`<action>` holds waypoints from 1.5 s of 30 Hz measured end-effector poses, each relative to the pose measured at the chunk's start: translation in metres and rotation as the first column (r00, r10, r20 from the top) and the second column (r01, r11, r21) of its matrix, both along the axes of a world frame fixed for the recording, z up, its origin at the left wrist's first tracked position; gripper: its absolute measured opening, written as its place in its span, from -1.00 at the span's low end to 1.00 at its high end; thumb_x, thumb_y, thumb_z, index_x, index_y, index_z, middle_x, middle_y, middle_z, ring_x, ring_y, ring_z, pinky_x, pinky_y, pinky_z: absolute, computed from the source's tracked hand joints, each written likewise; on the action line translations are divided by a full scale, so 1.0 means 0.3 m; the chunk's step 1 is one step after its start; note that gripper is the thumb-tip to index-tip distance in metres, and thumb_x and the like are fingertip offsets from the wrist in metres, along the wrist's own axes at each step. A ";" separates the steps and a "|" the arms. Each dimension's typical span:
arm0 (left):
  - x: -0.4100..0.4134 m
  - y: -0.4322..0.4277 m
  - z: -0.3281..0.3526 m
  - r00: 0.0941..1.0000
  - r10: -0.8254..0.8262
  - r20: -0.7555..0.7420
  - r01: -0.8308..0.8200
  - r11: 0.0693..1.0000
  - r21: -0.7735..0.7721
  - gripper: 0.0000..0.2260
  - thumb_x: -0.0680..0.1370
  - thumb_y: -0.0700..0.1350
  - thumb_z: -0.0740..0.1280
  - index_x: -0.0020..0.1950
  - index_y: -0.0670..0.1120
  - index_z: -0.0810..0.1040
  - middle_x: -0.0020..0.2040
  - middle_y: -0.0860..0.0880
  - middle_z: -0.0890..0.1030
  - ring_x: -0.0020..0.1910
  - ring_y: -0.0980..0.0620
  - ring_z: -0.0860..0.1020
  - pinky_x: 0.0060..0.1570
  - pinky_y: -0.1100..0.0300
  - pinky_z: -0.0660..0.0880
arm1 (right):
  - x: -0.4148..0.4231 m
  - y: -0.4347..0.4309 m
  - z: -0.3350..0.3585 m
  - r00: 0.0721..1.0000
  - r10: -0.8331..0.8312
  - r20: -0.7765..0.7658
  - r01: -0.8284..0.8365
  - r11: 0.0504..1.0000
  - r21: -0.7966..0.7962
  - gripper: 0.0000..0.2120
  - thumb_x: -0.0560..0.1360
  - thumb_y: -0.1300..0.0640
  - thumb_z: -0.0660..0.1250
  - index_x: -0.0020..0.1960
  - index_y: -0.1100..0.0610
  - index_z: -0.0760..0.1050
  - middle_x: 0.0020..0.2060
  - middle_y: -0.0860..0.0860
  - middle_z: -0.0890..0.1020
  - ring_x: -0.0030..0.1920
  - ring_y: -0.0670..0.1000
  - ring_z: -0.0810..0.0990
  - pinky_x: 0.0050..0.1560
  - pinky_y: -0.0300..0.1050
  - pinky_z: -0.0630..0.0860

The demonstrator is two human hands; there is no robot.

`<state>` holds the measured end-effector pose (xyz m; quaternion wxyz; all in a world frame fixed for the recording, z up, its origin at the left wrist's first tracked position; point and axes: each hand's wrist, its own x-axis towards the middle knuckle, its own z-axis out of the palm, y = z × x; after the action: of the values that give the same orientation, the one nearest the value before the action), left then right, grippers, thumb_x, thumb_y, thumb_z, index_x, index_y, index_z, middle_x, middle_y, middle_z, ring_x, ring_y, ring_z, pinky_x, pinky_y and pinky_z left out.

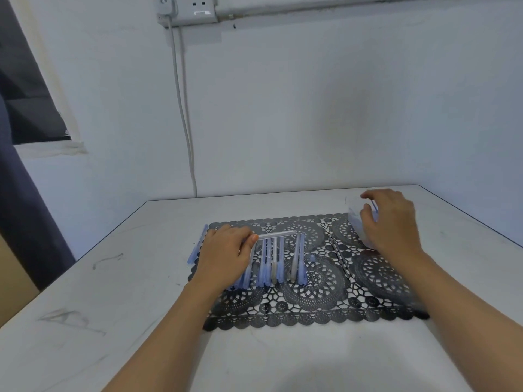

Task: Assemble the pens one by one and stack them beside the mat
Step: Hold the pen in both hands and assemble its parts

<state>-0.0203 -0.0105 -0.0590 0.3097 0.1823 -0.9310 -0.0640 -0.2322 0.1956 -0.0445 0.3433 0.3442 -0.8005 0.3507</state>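
A black lace mat [311,290] lies on the white table [113,321]. Several blue and clear pen parts [271,261] lie side by side on the mat's left half. My left hand [223,256] rests over them and pinches a clear pen barrel [276,235] that points right, just above the row. My right hand [393,222] is at the mat's far right corner, fingers curled around a clear plastic container [357,222] with blue pieces inside. A thin ink refill [338,251] lies diagonally on the mat between my hands. A couple of blue pens [196,247] lie at the mat's left edge.
The table meets a white wall at the back, with a grey cable [185,114] hanging from a socket [195,8]. A dark curtain [19,193] hangs at the left. A small blue cap [312,258] sits near the mat's middle.
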 end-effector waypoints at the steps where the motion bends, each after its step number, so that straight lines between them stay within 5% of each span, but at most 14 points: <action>1: 0.000 0.000 0.000 1.000 -0.001 -0.002 0.001 1.000 0.000 -0.77 0.61 0.00 0.13 -0.12 -0.03 0.51 -0.38 0.15 0.36 -0.21 0.06 0.37 -0.02 0.09 0.27 | -0.022 0.009 -0.008 0.995 -0.090 0.050 0.084 0.991 0.109 -0.79 0.51 0.13 0.20 0.05 0.17 0.55 0.01 0.11 0.61 0.08 0.14 0.49 0.12 0.03 0.28; 5: 0.000 -0.001 -0.001 1.000 0.000 -0.008 0.000 1.000 0.002 -0.78 0.61 0.00 0.13 -0.12 -0.02 0.51 -0.38 0.16 0.35 -0.21 0.07 0.36 -0.03 0.11 0.26 | -0.058 0.029 -0.030 0.915 -0.345 0.208 0.223 0.864 0.452 -0.63 0.56 -0.12 0.03 -0.05 0.02 0.56 -0.06 0.01 0.57 0.16 0.06 0.37 0.17 0.09 0.14; 10: 0.000 -0.005 -0.002 1.000 0.006 -0.005 -0.006 1.000 0.004 -0.77 0.61 0.01 0.12 -0.11 -0.02 0.51 -0.34 0.15 0.39 -0.19 0.08 0.37 -0.02 0.12 0.25 | -0.048 0.027 -0.028 0.865 -0.424 0.267 0.193 0.774 0.604 -0.45 0.56 -0.22 -0.14 -0.31 -0.01 0.50 -0.20 0.01 0.48 0.17 0.07 0.34 0.19 0.16 0.12; 16: -0.002 -0.004 -0.005 1.000 -0.010 -0.005 0.010 1.000 -0.007 -0.80 0.61 0.00 0.13 -0.15 0.00 0.47 -0.39 0.17 0.34 -0.22 0.08 0.35 -0.03 0.11 0.26 | -0.044 0.029 -0.026 0.878 -0.396 0.267 0.194 0.807 0.558 -0.48 0.56 -0.20 -0.10 -0.42 0.01 0.35 -0.27 -0.02 0.48 0.16 0.02 0.36 0.21 0.13 0.10; 21: -0.003 -0.006 -0.013 1.000 -0.023 -0.013 0.023 1.000 -0.021 -0.71 0.58 0.07 0.05 -0.17 0.00 0.47 -0.41 0.18 0.34 -0.25 0.07 0.36 -0.08 0.12 0.23 | -0.071 0.022 -0.046 0.868 -0.415 0.272 0.218 0.811 0.542 -0.45 0.55 -0.21 -0.08 -0.32 0.04 0.51 -0.20 0.00 0.52 0.16 0.01 0.38 0.21 0.15 0.10; 26: -0.007 -0.009 -0.017 0.999 -0.031 -0.033 0.030 0.999 -0.034 -0.64 0.54 0.14 -0.02 -0.19 0.00 0.47 -0.43 0.19 0.33 -0.28 0.07 0.36 -0.11 0.12 0.23 | -0.072 0.019 -0.048 0.922 -0.329 0.207 0.250 0.910 0.332 -0.53 0.58 -0.03 0.03 -0.40 0.09 0.48 -0.27 -0.03 0.51 -0.01 0.03 0.44 0.12 0.07 0.14; 32: -0.005 -0.002 -0.013 0.999 -0.031 -0.020 0.030 0.999 -0.029 -0.69 0.54 0.10 0.02 -0.20 0.00 0.46 -0.41 0.19 0.34 -0.27 0.07 0.36 -0.08 0.11 0.26 | -0.075 0.017 -0.023 0.944 -0.084 0.319 0.069 0.996 0.056 -0.79 0.50 0.29 0.25 0.03 0.22 0.63 -0.01 0.13 0.65 -0.01 0.13 0.57 0.04 -0.08 0.44; 45: -0.002 0.001 -0.009 0.999 -0.026 -0.036 0.026 1.000 -0.004 -0.82 0.60 -0.02 0.18 -0.13 0.00 0.51 -0.40 0.22 0.35 -0.25 0.09 0.35 -0.06 0.12 0.25 | -0.069 0.022 -0.019 0.955 -0.065 0.289 0.078 0.996 -0.034 -0.77 0.52 0.35 0.23 0.08 0.26 0.60 0.02 0.17 0.62 0.02 0.14 0.56 0.06 -0.11 0.43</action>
<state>-0.0207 -0.0102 -0.0618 0.3260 0.1684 -0.9276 -0.0695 -0.2528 0.2022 -0.0503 0.2434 0.2524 -0.8457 0.4023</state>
